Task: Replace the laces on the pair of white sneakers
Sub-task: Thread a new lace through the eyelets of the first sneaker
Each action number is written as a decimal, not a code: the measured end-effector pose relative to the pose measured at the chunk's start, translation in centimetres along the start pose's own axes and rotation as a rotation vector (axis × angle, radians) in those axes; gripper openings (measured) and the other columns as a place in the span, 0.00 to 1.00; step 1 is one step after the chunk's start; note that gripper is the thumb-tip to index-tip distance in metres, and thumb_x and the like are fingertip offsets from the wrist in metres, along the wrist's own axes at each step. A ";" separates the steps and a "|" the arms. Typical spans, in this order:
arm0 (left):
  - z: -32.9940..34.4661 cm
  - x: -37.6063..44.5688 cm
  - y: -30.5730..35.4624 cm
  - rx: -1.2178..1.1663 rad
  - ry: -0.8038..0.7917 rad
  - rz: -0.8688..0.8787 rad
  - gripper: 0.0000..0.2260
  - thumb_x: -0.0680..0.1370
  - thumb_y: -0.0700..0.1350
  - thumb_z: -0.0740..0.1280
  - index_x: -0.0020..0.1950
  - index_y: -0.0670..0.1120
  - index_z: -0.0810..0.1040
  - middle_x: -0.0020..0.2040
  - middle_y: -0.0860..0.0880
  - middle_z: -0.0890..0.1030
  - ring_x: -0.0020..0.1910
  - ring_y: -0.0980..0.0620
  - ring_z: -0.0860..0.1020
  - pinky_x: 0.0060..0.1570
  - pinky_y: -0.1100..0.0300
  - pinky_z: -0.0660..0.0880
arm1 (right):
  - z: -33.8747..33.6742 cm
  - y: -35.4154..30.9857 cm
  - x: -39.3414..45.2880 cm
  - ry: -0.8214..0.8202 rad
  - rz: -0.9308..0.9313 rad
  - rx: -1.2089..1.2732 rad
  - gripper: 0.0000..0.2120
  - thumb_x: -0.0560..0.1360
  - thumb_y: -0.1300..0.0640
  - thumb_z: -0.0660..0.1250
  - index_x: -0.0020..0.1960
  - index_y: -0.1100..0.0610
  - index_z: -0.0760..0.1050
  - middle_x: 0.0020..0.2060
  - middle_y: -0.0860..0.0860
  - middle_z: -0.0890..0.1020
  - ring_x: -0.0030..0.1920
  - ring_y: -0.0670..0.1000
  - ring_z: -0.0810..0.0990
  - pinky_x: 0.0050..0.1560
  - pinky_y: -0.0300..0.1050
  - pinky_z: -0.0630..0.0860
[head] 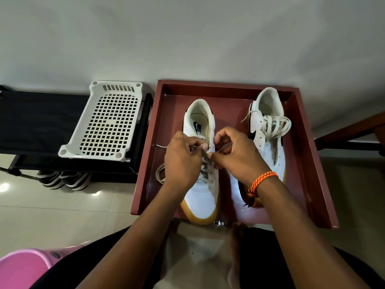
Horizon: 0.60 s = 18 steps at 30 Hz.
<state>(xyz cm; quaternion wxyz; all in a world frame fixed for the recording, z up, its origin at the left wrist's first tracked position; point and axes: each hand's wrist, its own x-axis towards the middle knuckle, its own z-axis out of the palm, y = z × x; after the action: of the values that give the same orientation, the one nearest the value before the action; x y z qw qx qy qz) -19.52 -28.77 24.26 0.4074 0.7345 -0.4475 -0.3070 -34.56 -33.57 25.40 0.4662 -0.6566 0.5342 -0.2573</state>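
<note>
Both hands, left hand (pixel 183 157) and right hand (pixel 235 153), pinch the lace (pixel 205 163).

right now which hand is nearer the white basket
Left. The left hand works at the left sneaker, on the white basket side; the right hand is farther off.

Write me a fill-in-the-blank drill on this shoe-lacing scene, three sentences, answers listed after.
1. Both sneakers sit inside a reddish-brown ____.
2. Both hands work the lace on the ____ sneaker of the two in view.
3. The right hand has an ____ bracelet on its wrist, while the left hand has a bare wrist.

Missing words: tray; left; orange
</note>
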 end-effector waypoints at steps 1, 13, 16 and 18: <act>0.0 0.0 -0.1 -0.026 -0.013 -0.013 0.02 0.80 0.44 0.76 0.51 0.49 0.88 0.49 0.54 0.78 0.49 0.58 0.81 0.55 0.51 0.83 | 0.0 -0.1 0.0 -0.011 -0.007 -0.006 0.14 0.71 0.62 0.80 0.47 0.52 0.76 0.36 0.49 0.83 0.39 0.60 0.86 0.41 0.61 0.85; -1.0 0.8 -0.3 -0.139 -0.183 -0.047 0.07 0.80 0.39 0.73 0.46 0.47 0.90 0.51 0.47 0.82 0.52 0.50 0.84 0.58 0.42 0.82 | 0.2 -0.8 -0.5 0.098 -0.006 -0.053 0.14 0.66 0.62 0.85 0.45 0.54 0.82 0.37 0.49 0.85 0.39 0.51 0.85 0.42 0.43 0.84; -1.6 1.0 -0.2 -0.131 -0.244 -0.024 0.03 0.78 0.43 0.76 0.47 0.48 0.90 0.51 0.46 0.83 0.50 0.48 0.84 0.56 0.40 0.83 | 0.1 -0.7 -0.3 0.161 -0.023 -0.105 0.09 0.69 0.60 0.84 0.42 0.52 0.84 0.34 0.46 0.85 0.36 0.46 0.84 0.38 0.40 0.80; -1.7 1.1 -0.2 -0.098 -0.265 0.001 0.10 0.74 0.51 0.77 0.52 0.48 0.90 0.52 0.47 0.83 0.50 0.49 0.85 0.55 0.42 0.84 | 0.3 -0.7 -0.2 0.180 -0.027 -0.133 0.08 0.69 0.59 0.83 0.40 0.51 0.84 0.34 0.45 0.85 0.36 0.45 0.84 0.39 0.41 0.80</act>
<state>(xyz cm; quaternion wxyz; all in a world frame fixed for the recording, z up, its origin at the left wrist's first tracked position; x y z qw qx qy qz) -17.60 -29.14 24.87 0.3802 0.6667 -0.4821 -0.4224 -34.04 -33.27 25.89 0.3682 -0.6675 0.5807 -0.2857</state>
